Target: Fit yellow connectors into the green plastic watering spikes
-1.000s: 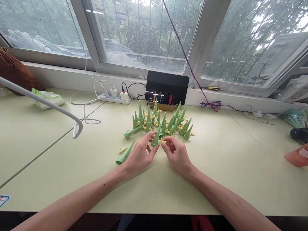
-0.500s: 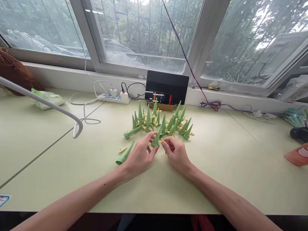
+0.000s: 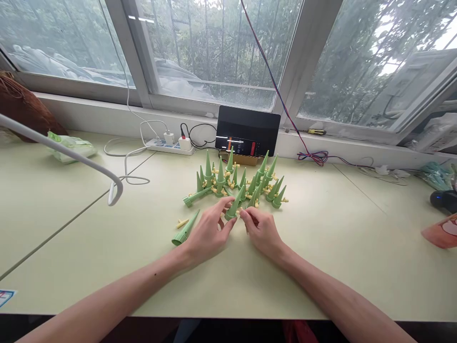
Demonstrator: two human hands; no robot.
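My left hand (image 3: pixel 211 227) grips the base of a green cone (image 3: pixel 234 206) between thumb and fingers; the cone points up and leans slightly right. On its right side, the fingertips of my right hand (image 3: pixel 261 227) pinch a small yellow valve (image 3: pixel 240 210) at the cone's base, mostly covered by the fingers. Several green cones with yellow valves, such as one upright cone (image 3: pixel 220 178), stand just beyond my hands. One cone (image 3: pixel 197 196) lies on its side at the group's left. Left of my left hand lie a loose green cone (image 3: pixel 185 229) and a yellow valve (image 3: pixel 182 223).
A black tablet (image 3: pixel 248 131) leans on a cardboard piece behind the cones. Farther left are a power strip (image 3: pixel 171 147), a green-white packet (image 3: pixel 73 146) and a curved white bar (image 3: pixel 71 155). Bundled wires (image 3: pixel 314 156) lie at the back right; an orange object (image 3: pixel 442 232) is at the right edge.
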